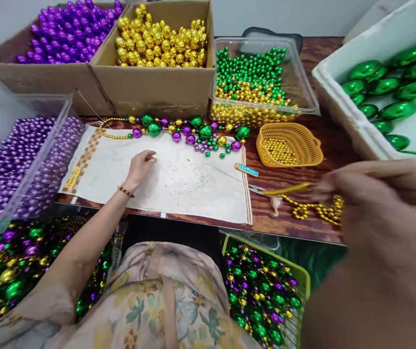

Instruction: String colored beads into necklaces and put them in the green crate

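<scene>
My left hand (141, 167) is over the white cloth (193, 194), its fingers curled and pinched together; anything in them is too small to make out. Behind it lies a strand of purple, green and gold beads (177, 128), with a gold loop at its left end. My right hand (385, 208), large and blurred near the camera, has its fingers closed. Its fingertips overlap the end of the yellow-handled pliers or scissors (284, 190); whether they touch cannot be seen. Gold bead strings (320, 211) lie partly behind this hand. A thin needle-like line (222, 172) crosses the cloth.
Cardboard boxes (153, 89) of purple and gold beads stand at the back. Clear bins (311, 99), a yellow basket (295, 162) and a white foam box (333, 92) hold more beads. A blue packet (246, 169) lies nearby. A green crate (306, 286) sits below the table edge.
</scene>
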The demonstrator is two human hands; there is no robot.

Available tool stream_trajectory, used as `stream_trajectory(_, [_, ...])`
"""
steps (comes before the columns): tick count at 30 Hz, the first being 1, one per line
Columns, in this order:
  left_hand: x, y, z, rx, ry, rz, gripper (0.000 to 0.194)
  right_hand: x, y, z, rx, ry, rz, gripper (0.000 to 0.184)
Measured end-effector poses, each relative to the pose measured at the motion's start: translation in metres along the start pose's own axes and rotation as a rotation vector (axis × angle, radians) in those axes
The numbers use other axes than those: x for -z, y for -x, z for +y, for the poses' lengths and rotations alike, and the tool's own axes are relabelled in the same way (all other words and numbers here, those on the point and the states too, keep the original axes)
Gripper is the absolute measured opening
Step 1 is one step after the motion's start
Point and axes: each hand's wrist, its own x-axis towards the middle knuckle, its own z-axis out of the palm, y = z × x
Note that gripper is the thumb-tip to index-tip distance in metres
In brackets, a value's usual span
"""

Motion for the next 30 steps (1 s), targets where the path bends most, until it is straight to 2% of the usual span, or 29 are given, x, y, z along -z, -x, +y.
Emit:
stream_trajectory(1, [-0.002,0.006,0.005,0.007,0.129,-0.009,0.017,-0.013,0.007,0.001,-0.034,-0.036,-0.037,0.004])
stream_trajectory(3, [-0.01,0.024,0.019,0.032,0.441,-0.068,0.014,-0.039,0.02,0.01,-0.179,-0.095,-0.239,0.006])
stream_trajectory(5, [-0.022,0.045,0.038,0.086,0.712,-0.18,0.017,-0.064,0.033,0.026,-0.329,-0.166,-0.422,0.012])
stream_trajectory(8, [-0.042,0.074,0.064,0.229,1.001,-0.316,0.025,-0.096,0.051,0.052,-0.502,-0.271,-0.481,0.021])
stream_trajectory(11, [-0.057,0.091,0.078,0.345,1.182,-0.344,0.029,-0.115,0.065,0.07,-0.598,-0.335,-0.493,0.027])
stream_trajectory(18, [-0.069,0.102,0.08,0.474,1.363,-0.33,0.031,-0.129,0.08,0.081,-0.725,-0.372,-0.545,0.026])
stream_trajectory(26, [-0.073,0.103,0.082,0.55,1.406,-0.341,0.021,-0.133,0.087,0.088,-0.806,-0.34,-0.588,0.024])
stream_trajectory(30, [-0.071,0.101,0.083,0.581,1.41,-0.345,0.021,-0.137,0.094,0.092,-0.801,-0.316,-0.627,0.023])
